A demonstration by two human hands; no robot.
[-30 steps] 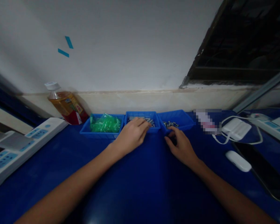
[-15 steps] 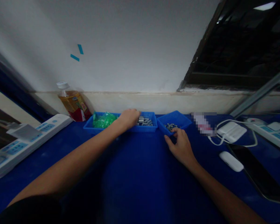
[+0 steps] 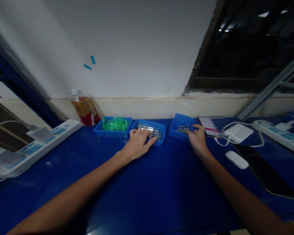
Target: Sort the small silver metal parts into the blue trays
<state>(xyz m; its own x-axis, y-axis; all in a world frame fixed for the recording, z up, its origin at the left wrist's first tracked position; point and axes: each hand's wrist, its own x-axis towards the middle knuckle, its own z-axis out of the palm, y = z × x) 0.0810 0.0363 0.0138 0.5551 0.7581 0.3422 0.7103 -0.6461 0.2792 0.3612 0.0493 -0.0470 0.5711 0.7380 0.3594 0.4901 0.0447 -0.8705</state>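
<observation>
Where hands (image 3: 138, 143) touch blue bins (image 3: 184, 119), silvery rods (image 3: 155, 133), shiny; metallic bits (image 3: 182, 129)

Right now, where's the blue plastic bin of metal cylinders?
Near the head view's centre, that bin sits partly behind the left hand, right of crumpled green plastic.

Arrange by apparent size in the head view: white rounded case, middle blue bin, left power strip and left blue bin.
1. left power strip
2. left blue bin and middle blue bin: they look alike, and the left hand covers part of the middle one, so unranked
3. white rounded case
</observation>
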